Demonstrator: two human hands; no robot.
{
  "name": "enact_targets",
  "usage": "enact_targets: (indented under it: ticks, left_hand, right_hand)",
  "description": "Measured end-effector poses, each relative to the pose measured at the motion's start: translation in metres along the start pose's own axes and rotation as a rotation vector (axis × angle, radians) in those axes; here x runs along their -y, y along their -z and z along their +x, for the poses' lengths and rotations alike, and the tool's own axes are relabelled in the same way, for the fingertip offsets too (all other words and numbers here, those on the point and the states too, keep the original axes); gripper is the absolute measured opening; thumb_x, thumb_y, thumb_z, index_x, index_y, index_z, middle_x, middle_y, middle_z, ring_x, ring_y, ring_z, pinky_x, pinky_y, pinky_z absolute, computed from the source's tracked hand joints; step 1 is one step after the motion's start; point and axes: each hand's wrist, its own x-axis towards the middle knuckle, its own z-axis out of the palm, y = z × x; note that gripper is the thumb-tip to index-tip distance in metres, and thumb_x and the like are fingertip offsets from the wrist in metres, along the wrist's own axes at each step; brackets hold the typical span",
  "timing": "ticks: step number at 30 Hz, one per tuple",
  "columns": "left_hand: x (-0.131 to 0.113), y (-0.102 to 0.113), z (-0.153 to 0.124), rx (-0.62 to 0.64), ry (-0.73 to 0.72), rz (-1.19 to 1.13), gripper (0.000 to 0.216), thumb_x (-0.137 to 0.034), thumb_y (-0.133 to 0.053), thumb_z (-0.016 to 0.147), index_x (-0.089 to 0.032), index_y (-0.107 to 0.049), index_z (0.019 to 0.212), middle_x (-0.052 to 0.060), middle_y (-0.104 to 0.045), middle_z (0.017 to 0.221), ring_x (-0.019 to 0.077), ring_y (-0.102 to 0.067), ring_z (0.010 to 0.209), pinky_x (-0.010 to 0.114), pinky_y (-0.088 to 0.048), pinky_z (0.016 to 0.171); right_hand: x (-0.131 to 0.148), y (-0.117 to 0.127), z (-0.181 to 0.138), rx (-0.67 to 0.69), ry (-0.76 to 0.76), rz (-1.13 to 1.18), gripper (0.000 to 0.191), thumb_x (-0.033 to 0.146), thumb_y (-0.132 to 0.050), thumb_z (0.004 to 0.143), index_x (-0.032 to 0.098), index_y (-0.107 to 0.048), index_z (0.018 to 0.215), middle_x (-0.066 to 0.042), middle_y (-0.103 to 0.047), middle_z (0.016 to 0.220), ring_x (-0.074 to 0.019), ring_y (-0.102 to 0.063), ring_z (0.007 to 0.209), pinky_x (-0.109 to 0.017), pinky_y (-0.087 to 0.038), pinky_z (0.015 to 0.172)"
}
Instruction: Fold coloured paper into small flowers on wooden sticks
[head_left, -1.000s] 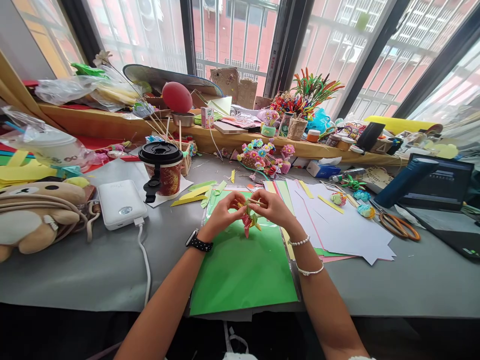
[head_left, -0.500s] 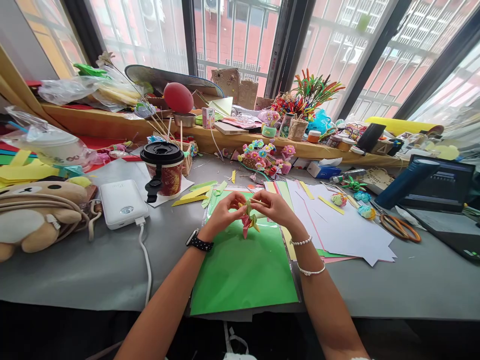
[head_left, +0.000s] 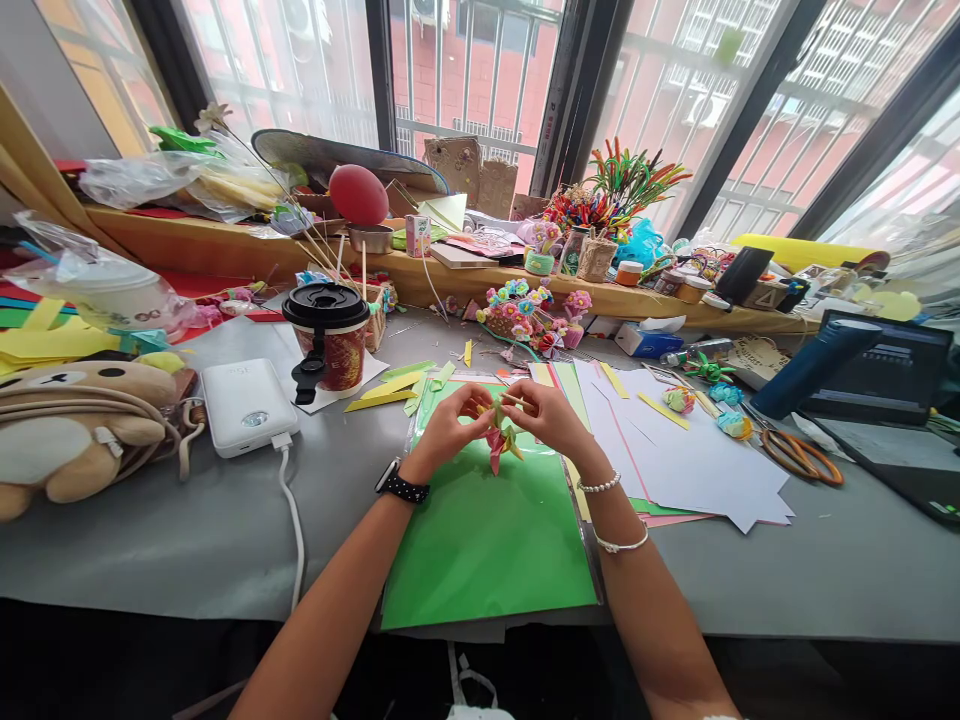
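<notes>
A small folded paper flower (head_left: 496,449), with pink, yellow and green parts, hangs petals down over a green sheet (head_left: 491,550) in a clear sleeve. My left hand (head_left: 456,418) pinches the green part of this flower between thumb and fingers. From the other side my right hand (head_left: 546,412) closes its fingers on what looks like a thin pale stick (head_left: 517,402), whose tip meets the green part. My fingers hide just where the two join.
Yellow and green paper strips (head_left: 386,388) lie left of my hands, near a lidded cup (head_left: 337,350) and a white power bank (head_left: 247,408). White paper sheets (head_left: 675,460), crumpled paper flowers (head_left: 679,400) and scissors (head_left: 802,457) are to the right, before a laptop (head_left: 885,400).
The paper flower has turned or shifted very slightly to the right. Both hands stay in nearly the same place and keep their hold.
</notes>
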Motion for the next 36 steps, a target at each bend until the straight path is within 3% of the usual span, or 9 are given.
enact_targets:
  ticks: [10, 18, 24, 31, 36]
  left_hand:
    - [0.0056, -0.0006, -0.0001, -0.038, -0.043, 0.077, 0.021, -0.034, -0.056, 0.071, -0.017, -0.044, 0.073, -0.002, -0.054, 0.069, 0.0122, -0.059, 0.063, 0.025, -0.049, 0.059]
    - [0.0074, -0.001, 0.0004, -0.052, -0.073, 0.075, 0.017, -0.031, -0.055, 0.072, -0.016, -0.047, 0.075, 0.0, -0.054, 0.074, 0.0114, -0.057, 0.067, 0.026, -0.049, 0.065]
    - [0.0029, 0.001, 0.0007, 0.003, 0.015, -0.037, 0.019, -0.03, -0.059, 0.068, -0.015, -0.049, 0.077, 0.001, -0.054, 0.079, 0.0124, -0.056, 0.071, 0.027, -0.049, 0.066]
    - [0.0036, -0.0003, 0.0008, -0.033, 0.096, -0.053, 0.024, -0.035, -0.06, 0.067, -0.015, -0.048, 0.07, 0.0, -0.052, 0.072, 0.0125, -0.057, 0.066, 0.028, -0.049, 0.061]
    - [0.0031, 0.0, 0.0025, 0.01, 0.222, -0.216, 0.032, -0.037, -0.065, 0.062, -0.016, -0.044, 0.074, -0.002, -0.051, 0.071, 0.0116, -0.057, 0.064, 0.027, -0.05, 0.058]
  right_hand:
    - [0.0047, -0.0037, -0.0006, -0.083, 0.088, -0.25, 0.006, 0.02, -0.051, 0.075, 0.016, -0.051, 0.071, 0.004, -0.045, 0.057, -0.0063, -0.031, 0.046, -0.02, -0.027, 0.048]
    - [0.0015, -0.0003, -0.0009, -0.006, 0.056, -0.126, 0.015, 0.03, -0.053, 0.076, 0.016, -0.051, 0.082, 0.002, -0.053, 0.067, -0.0061, -0.034, 0.047, -0.019, -0.029, 0.047]
    - [0.0004, 0.001, -0.0004, -0.02, 0.037, -0.117, 0.018, 0.034, -0.054, 0.076, 0.017, -0.05, 0.072, 0.005, -0.042, 0.055, -0.0066, -0.032, 0.046, -0.019, -0.026, 0.046]
    - [0.0026, -0.002, 0.0004, -0.033, 0.079, -0.242, 0.01, 0.024, -0.054, 0.077, 0.017, -0.053, 0.07, 0.003, -0.045, 0.06, -0.0078, -0.034, 0.05, -0.019, -0.028, 0.049]
    - [0.003, -0.004, -0.0002, -0.05, 0.132, -0.33, 0.012, 0.023, -0.05, 0.079, 0.017, -0.05, 0.068, 0.001, -0.048, 0.063, -0.0089, -0.038, 0.054, -0.02, -0.028, 0.051]
